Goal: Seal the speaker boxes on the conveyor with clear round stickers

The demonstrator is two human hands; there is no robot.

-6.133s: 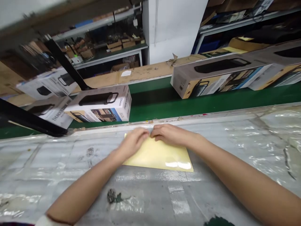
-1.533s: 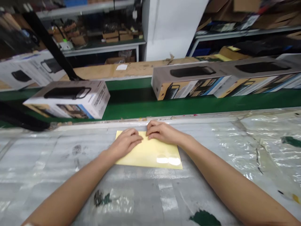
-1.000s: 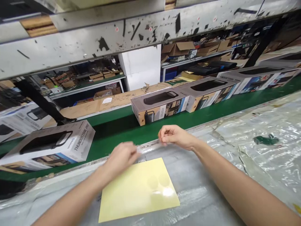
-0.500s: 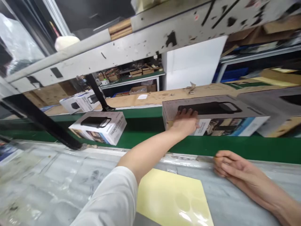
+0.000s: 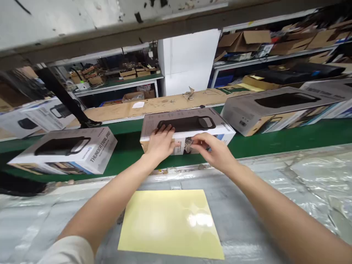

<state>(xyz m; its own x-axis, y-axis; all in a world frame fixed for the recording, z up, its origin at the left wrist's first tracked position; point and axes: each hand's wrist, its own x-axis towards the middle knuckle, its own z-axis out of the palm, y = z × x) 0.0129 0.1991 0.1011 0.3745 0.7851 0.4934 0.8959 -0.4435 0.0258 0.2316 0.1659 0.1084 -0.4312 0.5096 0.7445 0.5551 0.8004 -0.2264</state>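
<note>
My left hand [image 5: 161, 142] lies on the near top edge of a grey-and-white speaker box [image 5: 209, 126] on the green conveyor belt [image 5: 275, 143]. Its fingers rest on the printed black speaker picture and its thumb wraps the front face. My right hand [image 5: 213, 151] is pinched, fingertips against the box's front face beside my left thumb. What the pinch holds is too small to name. A glossy yellow sheet [image 5: 170, 223] lies flat on the plastic-covered bench [image 5: 302, 183] under my forearms.
Another speaker box [image 5: 68, 150] sits on the belt to the left, and a longer one [image 5: 272, 108] to the right. A black post [image 5: 66, 99] slants at the left. A worn metal beam [image 5: 110, 22] runs overhead. Cardboard and shelves lie beyond the belt.
Both hands left the yellow sheet. My left hand reached to the belt and took the box, which now sits nearer. My right hand rose from the bench edge to the box's front.
</note>
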